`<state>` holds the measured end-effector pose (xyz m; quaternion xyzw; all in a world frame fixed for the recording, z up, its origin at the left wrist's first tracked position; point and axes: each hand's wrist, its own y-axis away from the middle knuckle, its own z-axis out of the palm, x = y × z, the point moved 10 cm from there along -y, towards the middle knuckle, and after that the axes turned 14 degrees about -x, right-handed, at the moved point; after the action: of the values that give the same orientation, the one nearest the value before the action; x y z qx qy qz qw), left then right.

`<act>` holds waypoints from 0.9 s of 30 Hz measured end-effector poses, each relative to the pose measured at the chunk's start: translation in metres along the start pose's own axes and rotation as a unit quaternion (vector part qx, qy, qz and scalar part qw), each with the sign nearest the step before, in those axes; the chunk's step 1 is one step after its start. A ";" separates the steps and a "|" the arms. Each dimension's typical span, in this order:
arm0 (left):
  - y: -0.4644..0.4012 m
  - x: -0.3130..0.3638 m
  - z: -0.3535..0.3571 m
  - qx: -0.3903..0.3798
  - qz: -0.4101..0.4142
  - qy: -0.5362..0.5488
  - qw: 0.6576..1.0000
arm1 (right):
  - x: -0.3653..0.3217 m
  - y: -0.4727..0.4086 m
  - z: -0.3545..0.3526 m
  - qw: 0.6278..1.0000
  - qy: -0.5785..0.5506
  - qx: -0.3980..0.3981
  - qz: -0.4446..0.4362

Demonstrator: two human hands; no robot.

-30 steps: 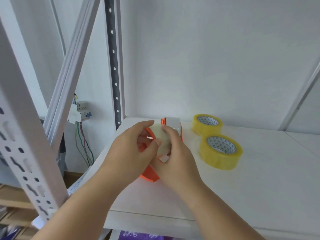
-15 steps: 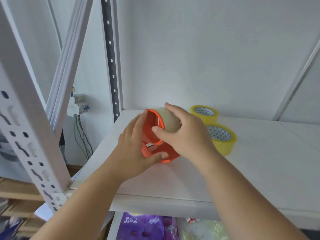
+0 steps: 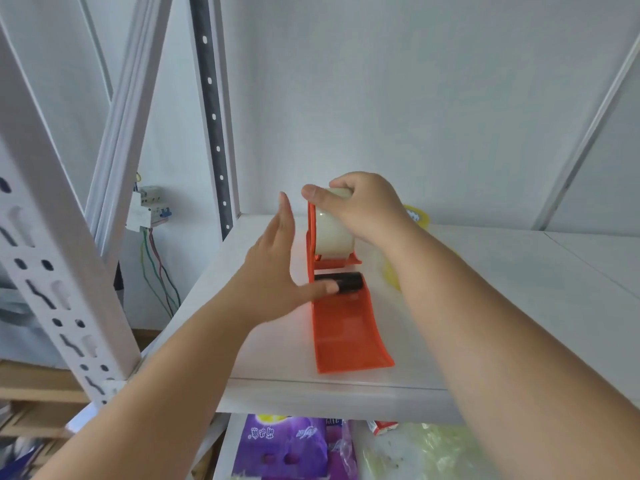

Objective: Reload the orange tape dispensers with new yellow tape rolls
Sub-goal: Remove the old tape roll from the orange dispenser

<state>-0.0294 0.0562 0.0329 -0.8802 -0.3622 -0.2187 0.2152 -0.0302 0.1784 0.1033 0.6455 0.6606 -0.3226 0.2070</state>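
Orange tape dispenser [image 3: 341, 317] lies on our white shelf [image 3: 502, 323]. Our right hand [image 3: 360, 209] curls its fingers around the pale roll [image 3: 334, 233] at the dispenser's 12 o'clock end; our left hand [image 3: 277, 271], at 9 o'clock, is spread open, thumb touching the black roller [image 3: 348, 282].

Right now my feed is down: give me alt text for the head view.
An orange tape dispenser stands on a white shelf, its pale roll gripped from above by the right hand. The left hand is open beside it, thumb near the black roller. Yellow tape rolls show partly behind the right arm.
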 end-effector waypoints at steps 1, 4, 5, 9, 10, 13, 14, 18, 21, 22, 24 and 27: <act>-0.002 0.000 -0.005 0.012 0.003 0.054 0.998 | 0.004 -0.001 0.000 1.000 -0.020 0.000 -0.001; -0.013 -0.001 -0.013 0.022 0.008 0.194 0.981 | 0.019 -0.003 0.000 0.996 -0.090 -0.014 -0.007; -0.017 0.000 -0.016 0.025 0.009 0.222 0.975 | 0.023 -0.001 0.001 0.993 -0.115 -0.024 -0.007; -0.025 0.002 -0.024 0.039 0.007 0.240 0.970 | 0.042 0.003 -0.003 0.981 -0.193 -0.017 -0.001; -0.026 0.002 -0.026 0.041 0.008 0.242 0.969 | 0.045 0.003 -0.005 0.977 -0.212 -0.015 -0.004; -0.030 0.001 -0.028 0.050 0.015 0.256 0.965 | 0.044 0.004 -0.011 0.972 -0.233 -0.013 -0.021; -0.030 0.001 -0.028 0.052 0.016 0.263 0.963 | 0.046 0.004 -0.012 0.972 -0.234 -0.011 -0.022; -0.029 0.001 -0.028 0.066 0.012 0.269 0.961 | 0.055 0.011 -0.022 0.977 -0.215 0.000 -0.003; -0.028 0.001 -0.027 0.069 0.008 0.267 0.961 | 0.054 0.028 -0.036 0.973 -0.226 0.011 -0.034; -0.028 0.001 -0.026 0.070 0.008 0.266 0.961 | 0.052 0.036 -0.039 0.971 -0.232 0.009 -0.055; -0.028 0.003 -0.025 0.070 0.012 0.264 0.962 | 0.051 0.050 -0.038 0.972 -0.219 -0.017 -0.085; -0.026 0.006 -0.023 0.074 0.018 0.260 0.963 | 0.060 0.067 -0.023 0.978 -0.172 -0.065 -0.097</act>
<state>-0.0499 0.0643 0.0608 -0.7808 -0.2931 -0.4091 0.3702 0.0338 0.2347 0.0672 0.4988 0.6940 -0.4038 0.3265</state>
